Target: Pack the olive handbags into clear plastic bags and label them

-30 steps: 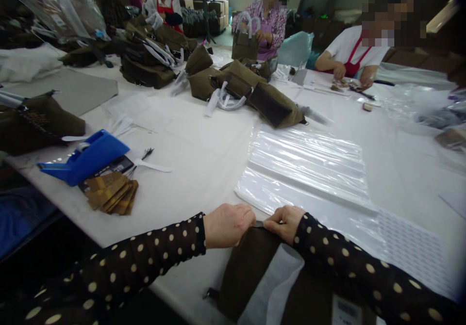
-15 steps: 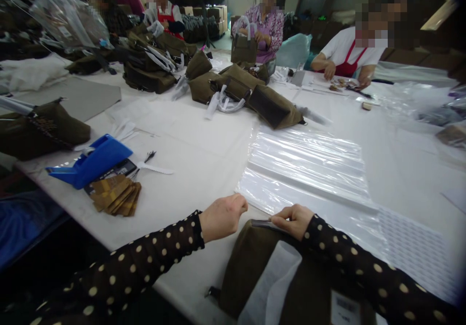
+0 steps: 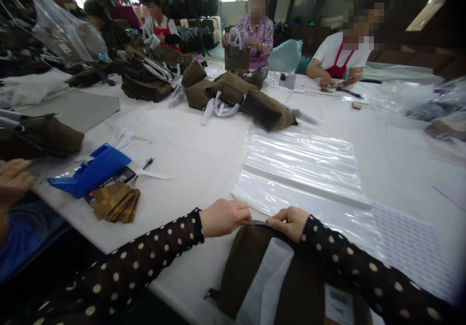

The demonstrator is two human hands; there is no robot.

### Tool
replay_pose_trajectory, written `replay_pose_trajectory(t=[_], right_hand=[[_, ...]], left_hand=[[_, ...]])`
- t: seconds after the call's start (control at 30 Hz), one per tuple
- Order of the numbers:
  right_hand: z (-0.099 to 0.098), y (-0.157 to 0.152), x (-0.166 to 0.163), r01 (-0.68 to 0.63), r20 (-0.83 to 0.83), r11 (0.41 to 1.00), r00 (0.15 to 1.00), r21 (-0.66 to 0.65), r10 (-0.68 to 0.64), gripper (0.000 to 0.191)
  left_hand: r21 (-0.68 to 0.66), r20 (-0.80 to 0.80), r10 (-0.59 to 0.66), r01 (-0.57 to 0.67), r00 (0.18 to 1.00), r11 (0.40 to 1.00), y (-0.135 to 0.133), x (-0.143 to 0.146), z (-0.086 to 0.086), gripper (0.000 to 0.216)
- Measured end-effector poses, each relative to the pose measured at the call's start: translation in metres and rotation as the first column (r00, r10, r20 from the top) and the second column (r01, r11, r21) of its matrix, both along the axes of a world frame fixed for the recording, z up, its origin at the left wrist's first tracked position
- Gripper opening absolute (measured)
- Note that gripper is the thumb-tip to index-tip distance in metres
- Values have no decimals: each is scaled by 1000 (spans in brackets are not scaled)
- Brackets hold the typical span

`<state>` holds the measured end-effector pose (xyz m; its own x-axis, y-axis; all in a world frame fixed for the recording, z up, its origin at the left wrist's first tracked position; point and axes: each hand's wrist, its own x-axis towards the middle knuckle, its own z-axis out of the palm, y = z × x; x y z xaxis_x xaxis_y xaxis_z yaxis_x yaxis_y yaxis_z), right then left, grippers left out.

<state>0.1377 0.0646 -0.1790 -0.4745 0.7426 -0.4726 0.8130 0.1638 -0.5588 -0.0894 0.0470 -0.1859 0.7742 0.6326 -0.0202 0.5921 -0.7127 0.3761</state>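
Note:
An olive-brown handbag (image 3: 236, 267) lies in front of me at the table's near edge. Its handle (image 3: 269, 276) is wrapped in white material, and a white barcode label (image 3: 338, 303) shows low on its right. My right hand (image 3: 291, 222) pinches the dark strip along the bag's top edge, which looks like the zipper opening. At the left end of that same edge, my left hand (image 3: 226, 217) is closed with its fingertips on the bag. What exactly lies between the left fingertips is hidden. Clear plastic bags (image 3: 302, 170) lie flat just beyond both hands.
Left of me are a blue tape dispenser (image 3: 98, 167) and brown paper tags (image 3: 118, 201). Another person's hand (image 3: 14, 182) is at the left edge. More olive handbags (image 3: 233, 89) lie across the table (image 3: 196, 170), where several co-workers stand. Patterned sheets (image 3: 411, 252) lie right.
My left hand has moved slightly right and down onto the bag's top edge. The right hand keeps its pinch there. Another person's hand has come in at the left edge.

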Motion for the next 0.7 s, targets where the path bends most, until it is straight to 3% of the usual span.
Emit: replay_pose_trajectory(t=[0.37,0.7], right_hand=[[-3,6,-24,-133,134,989,983,64,124,38],[8,5,-30,-71,166,997,984,-7,71,31]], left_hand=[[93,-77,63,-55,995,994,-16,0,-3,13],[118,-65,54,-46,996,992,-19,0,-7,13]])
